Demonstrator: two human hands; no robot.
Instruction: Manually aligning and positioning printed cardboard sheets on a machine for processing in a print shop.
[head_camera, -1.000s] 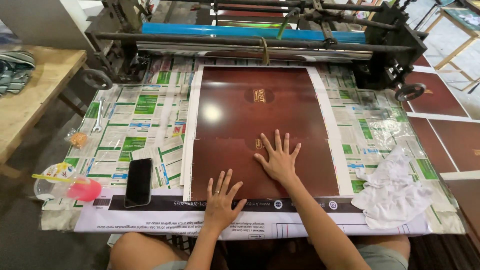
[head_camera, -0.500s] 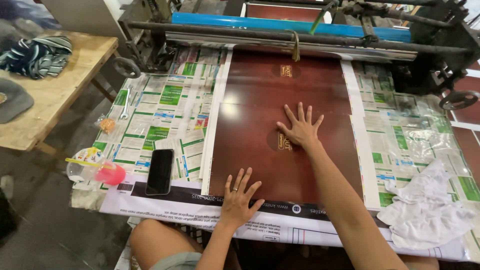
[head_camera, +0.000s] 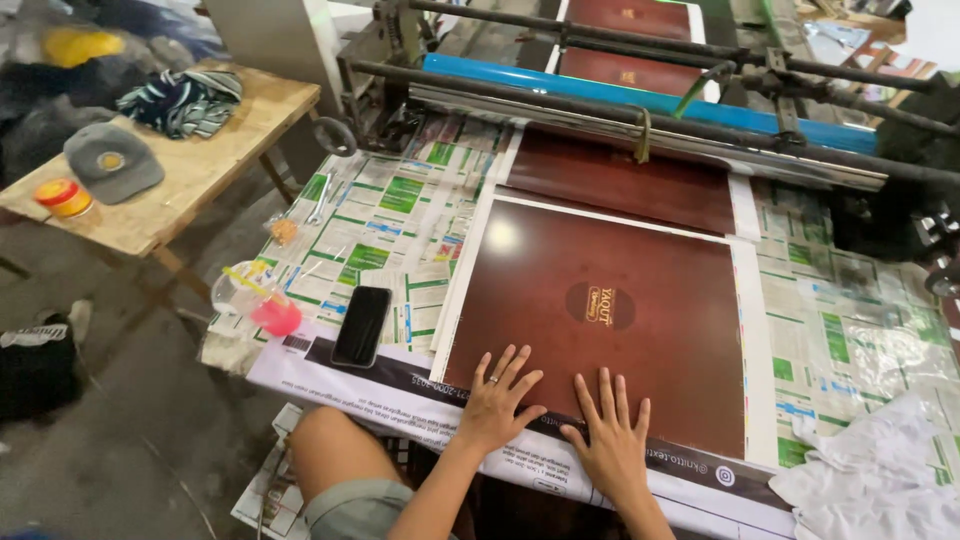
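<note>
A glossy dark brown printed sheet (head_camera: 610, 310) with a small gold emblem lies on the feed table, white margins at its sides. My left hand (head_camera: 498, 402) rests flat with fingers spread on the sheet's near edge. Beside it, my right hand (head_camera: 612, 440) lies flat too, fingers apart, on the same edge. Neither hand grips anything. Farther back, another brown sheet (head_camera: 620, 180) runs under the machine's rollers (head_camera: 640, 100), with a blue roller behind a metal bar.
Newspaper (head_camera: 380, 230) covers the table. A black phone (head_camera: 362, 324) and a plastic cup with pink drink (head_camera: 262, 302) sit left of the sheet. A crumpled white cloth (head_camera: 880, 470) lies at the right. A wooden side table (head_camera: 170, 170) holds a grey cap, cloth and tape roll.
My right hand has drawn back from the sheet's middle to its near edge beside the left. The brown sheet under my hands sits nearer me, with another one showing at the rollers. The view swung left.
</note>
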